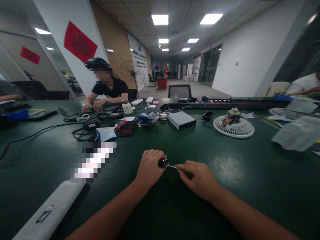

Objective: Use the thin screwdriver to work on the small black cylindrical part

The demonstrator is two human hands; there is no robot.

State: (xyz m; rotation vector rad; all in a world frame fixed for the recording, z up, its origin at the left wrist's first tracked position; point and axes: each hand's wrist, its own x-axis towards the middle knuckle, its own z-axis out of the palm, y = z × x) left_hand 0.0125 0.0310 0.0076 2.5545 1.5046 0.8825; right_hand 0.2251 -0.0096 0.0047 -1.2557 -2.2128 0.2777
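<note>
My left hand [150,166] is closed around a small dark cylindrical part [164,162], with its round, shiny end turned to the right. Most of that part is hidden by my fingers, so its kind cannot be made out. Between the fingers of my right hand [200,176] is a screwdriver [172,166], its thin metal shaft pointing left. The shaft's tip meets the round end of the dark part; whether it goes inside is too small to tell. Both hands are held low over the green table [240,173].
A grey metal box [182,120] and a white fan grille with a motor [233,126] lie farther back. Cables [85,128] and cloths clutter the left. A long white device [50,210] lies at front left. Across the table sits a person in black [112,86].
</note>
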